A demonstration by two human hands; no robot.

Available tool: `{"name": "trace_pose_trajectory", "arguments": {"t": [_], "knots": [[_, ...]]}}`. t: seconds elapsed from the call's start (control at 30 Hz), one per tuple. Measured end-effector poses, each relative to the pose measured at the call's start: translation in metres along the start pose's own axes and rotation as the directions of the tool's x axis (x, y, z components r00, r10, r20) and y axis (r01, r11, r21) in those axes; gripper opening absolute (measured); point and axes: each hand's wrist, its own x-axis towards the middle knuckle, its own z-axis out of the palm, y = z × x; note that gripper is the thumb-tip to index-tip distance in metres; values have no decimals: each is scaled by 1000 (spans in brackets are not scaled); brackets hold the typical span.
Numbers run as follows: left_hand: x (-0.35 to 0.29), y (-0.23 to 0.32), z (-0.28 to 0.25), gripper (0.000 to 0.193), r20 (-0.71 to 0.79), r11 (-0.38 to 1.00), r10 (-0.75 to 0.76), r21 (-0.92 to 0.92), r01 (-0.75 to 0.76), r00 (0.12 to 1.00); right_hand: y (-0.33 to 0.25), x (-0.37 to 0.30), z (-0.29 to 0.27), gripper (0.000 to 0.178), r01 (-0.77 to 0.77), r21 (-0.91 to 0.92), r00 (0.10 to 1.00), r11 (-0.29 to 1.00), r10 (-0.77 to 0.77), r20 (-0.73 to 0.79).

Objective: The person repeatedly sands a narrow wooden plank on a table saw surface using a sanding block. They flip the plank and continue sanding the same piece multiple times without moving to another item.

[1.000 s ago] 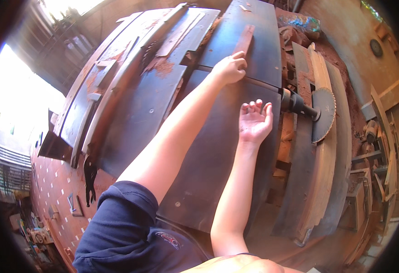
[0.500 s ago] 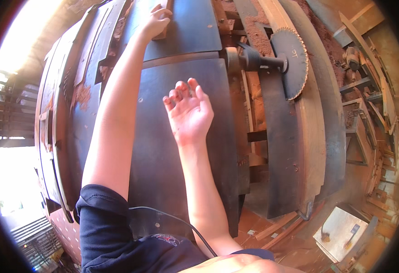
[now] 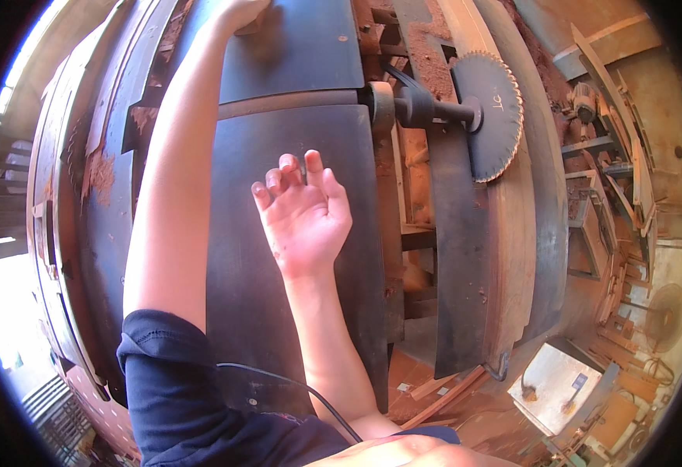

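Observation:
My left arm stretches far forward, and my left hand (image 3: 241, 12) sits at the upper edge of the picture, closed around a small brown wooden block (image 3: 252, 28). The fingertips are partly cut off by the picture's edge. The block rests on the far dark metal plate (image 3: 302, 54) of a woodworking machine. Over the near metal plate (image 3: 240, 187), my right hand (image 3: 307, 226) is raised palm up, fingers apart and slightly curled, holding nothing. Its fingertips look dirty with reddish dust. A crosswise gap (image 3: 286, 103) separates the two plates.
A toothed circular saw blade (image 3: 492, 117) stands on a shaft (image 3: 442, 110) to the right, beside a long wooden beam (image 3: 512, 257). Reddish sawdust (image 3: 432, 66) lies around it. A thin cable (image 3: 294, 381) crosses near my body. A pale box (image 3: 555, 387) stands at lower right.
My left hand and the wooden block have moved farther forward, toward the picture's upper edge. My right hand stays raised and open, sitting slightly lower and more left in view. The whole view has shifted somewhat.

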Motion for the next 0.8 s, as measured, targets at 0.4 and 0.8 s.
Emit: {"name": "trace_pose_trajectory", "arguments": {"t": [0.4, 0.8], "knots": [[-72, 65, -22, 74, -11, 962, -198, -195, 192, 980, -13, -5, -6, 29, 37, -63, 999, 997, -37, -4], [-324, 190, -106, 89, 54, 893, -320, -315, 320, 946, -10, -2, -2, 44, 175, 6, 984, 984, -175, 40]]}}
